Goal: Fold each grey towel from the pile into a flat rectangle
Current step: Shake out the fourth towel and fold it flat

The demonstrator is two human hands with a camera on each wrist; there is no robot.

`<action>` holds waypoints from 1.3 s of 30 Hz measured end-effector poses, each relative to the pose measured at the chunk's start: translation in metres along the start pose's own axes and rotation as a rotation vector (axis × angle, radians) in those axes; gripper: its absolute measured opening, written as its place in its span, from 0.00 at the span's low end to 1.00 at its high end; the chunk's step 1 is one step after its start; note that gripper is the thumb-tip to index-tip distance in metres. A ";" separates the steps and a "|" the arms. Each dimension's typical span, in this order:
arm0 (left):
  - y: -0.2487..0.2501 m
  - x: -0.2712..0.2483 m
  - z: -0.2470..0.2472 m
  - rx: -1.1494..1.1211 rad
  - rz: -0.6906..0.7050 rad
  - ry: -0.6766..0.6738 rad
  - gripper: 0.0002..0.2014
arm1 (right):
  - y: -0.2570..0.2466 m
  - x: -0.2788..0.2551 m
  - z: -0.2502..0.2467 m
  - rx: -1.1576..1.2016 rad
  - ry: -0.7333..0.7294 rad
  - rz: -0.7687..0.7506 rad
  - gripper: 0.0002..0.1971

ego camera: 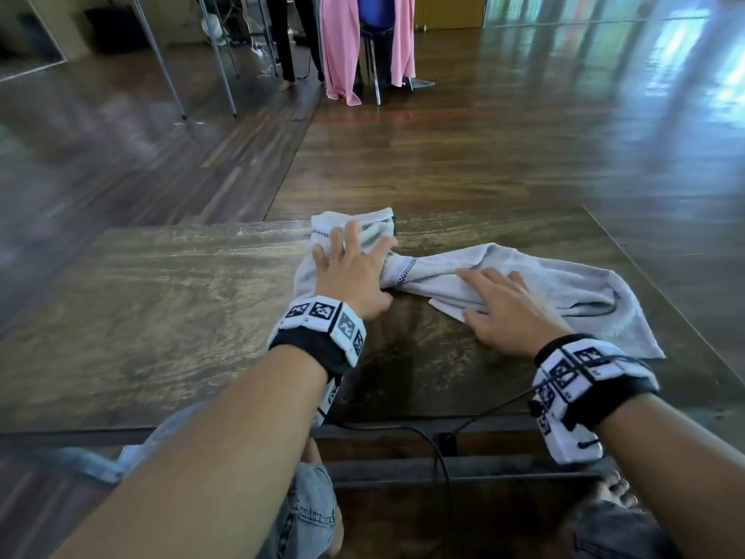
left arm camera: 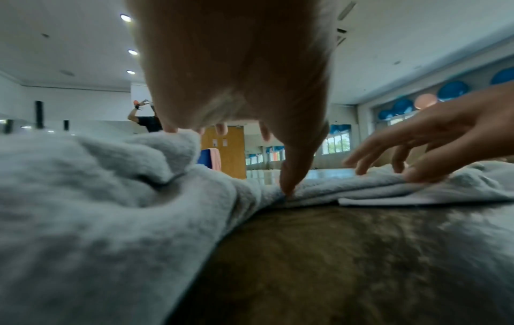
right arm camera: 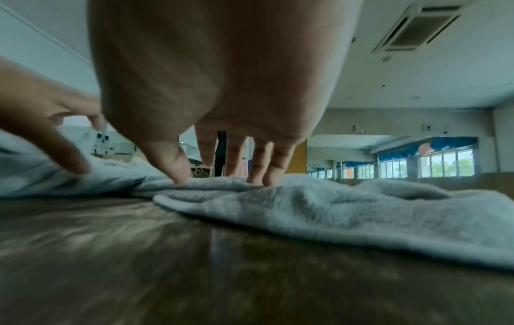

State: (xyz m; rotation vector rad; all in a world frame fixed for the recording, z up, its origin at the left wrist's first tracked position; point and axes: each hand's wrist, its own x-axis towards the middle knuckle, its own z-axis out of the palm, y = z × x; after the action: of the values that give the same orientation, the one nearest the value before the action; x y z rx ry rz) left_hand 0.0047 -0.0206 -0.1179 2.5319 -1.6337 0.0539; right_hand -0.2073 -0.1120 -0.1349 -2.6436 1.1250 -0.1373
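A dark wooden desk (ego camera: 169, 316) with a worn, streaked top is carrying one crumpled grey towel (ego camera: 544, 284), which is lying across its far right part, bunched at the left end and spreading towards the right edge.

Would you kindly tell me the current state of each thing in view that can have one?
grey towel: unfolded, rumpled, twisted in the middle, lying on the table.
left hand: fingers spread, pressing the towel's bunched left part.
right hand: fingers straight, resting flat on the towel's right part.
table: bears the towel.
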 end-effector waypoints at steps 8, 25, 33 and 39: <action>-0.021 0.010 -0.005 0.024 -0.243 -0.047 0.15 | 0.006 0.001 -0.008 -0.136 0.067 0.098 0.08; 0.007 0.003 0.008 -0.034 0.102 -0.318 0.22 | -0.026 -0.004 0.014 -0.132 0.084 -0.177 0.17; 0.023 0.004 -0.014 -0.563 0.281 0.000 0.13 | -0.012 -0.005 -0.021 0.246 0.075 -0.245 0.32; 0.046 -0.012 -0.023 -0.652 0.454 0.008 0.11 | 0.015 -0.016 -0.038 0.184 0.352 -0.207 0.13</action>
State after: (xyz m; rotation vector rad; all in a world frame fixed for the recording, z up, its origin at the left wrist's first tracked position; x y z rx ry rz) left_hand -0.0414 -0.0259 -0.0926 1.6616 -1.8096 -0.3625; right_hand -0.2359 -0.1174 -0.1026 -2.6233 0.8762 -0.7349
